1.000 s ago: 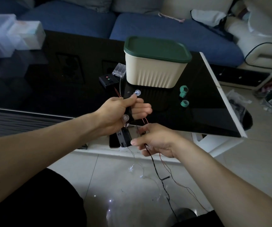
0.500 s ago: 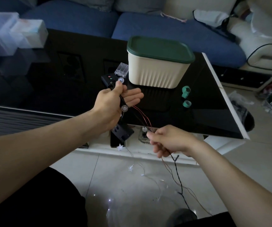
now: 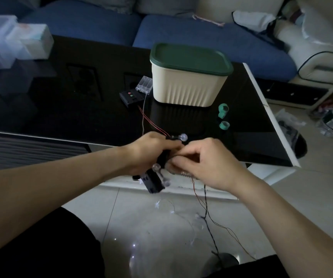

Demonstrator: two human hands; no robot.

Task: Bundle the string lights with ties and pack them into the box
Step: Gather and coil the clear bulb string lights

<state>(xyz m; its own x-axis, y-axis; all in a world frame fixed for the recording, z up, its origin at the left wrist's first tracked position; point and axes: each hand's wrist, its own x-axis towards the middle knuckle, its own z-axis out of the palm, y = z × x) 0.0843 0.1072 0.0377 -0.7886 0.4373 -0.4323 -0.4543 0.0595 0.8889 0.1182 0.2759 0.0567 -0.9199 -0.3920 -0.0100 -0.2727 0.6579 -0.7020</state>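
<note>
My left hand (image 3: 149, 151) grips a coil of string lights (image 3: 182, 137) over the table's near edge; clear bulbs stick out above and below the fist, and a black battery box (image 3: 152, 182) hangs under it. My right hand (image 3: 205, 163) meets the left and pinches the thin red and black wire, which trails down to the floor (image 3: 207, 213). The cream box with a dark green lid (image 3: 189, 81) stands shut on the black table. Two green tie rolls (image 3: 222, 110) lie to its right.
A black controller (image 3: 130, 97) and a clear battery case (image 3: 144, 85) sit left of the box, with red wires running to my hands. Clear plastic bins (image 3: 7, 41) stand at far left. More loose lights lie on the tiled floor (image 3: 161, 237). A blue sofa is behind.
My right hand has come up and left to meet my left hand, bringing the wire with it. My left hand has dropped toward the table's near edge.
</note>
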